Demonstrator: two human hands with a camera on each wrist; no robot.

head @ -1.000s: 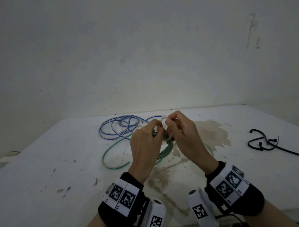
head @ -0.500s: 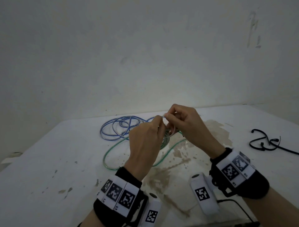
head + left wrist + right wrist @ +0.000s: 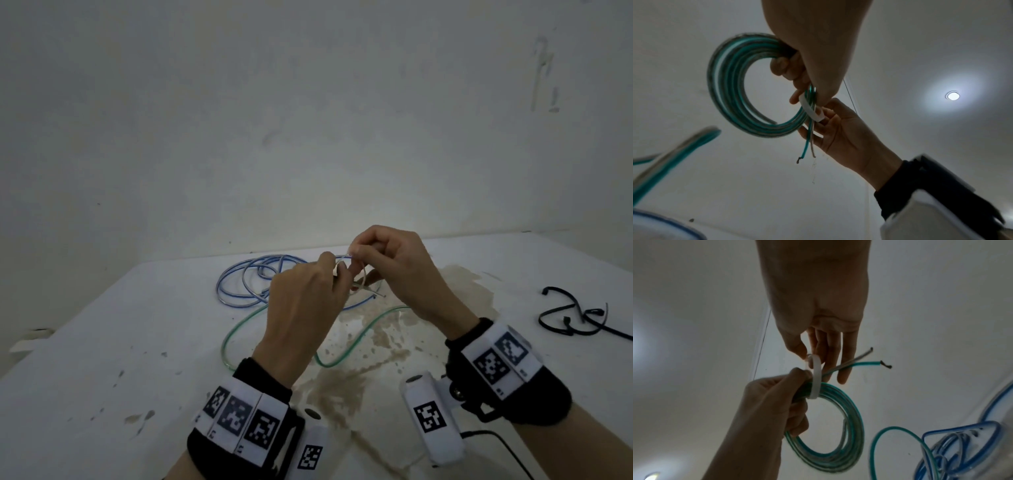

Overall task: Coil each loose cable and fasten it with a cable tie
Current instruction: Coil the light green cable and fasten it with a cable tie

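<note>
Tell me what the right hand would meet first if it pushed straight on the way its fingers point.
Most likely the left hand: the right hand points at it across the white tie on the green cable. They almost touch already; depth is unclear.

place: bare room, perhaps a workshop or storeroom | wall [image 3: 308, 120]: plain, scuffed, fills upper frame | table [image 3: 102, 342]: white, stained, lower frame | ceiling light [image 3: 952, 95]: recessed, right of frame | black ties [image 3: 575, 317]: right edge
</note>
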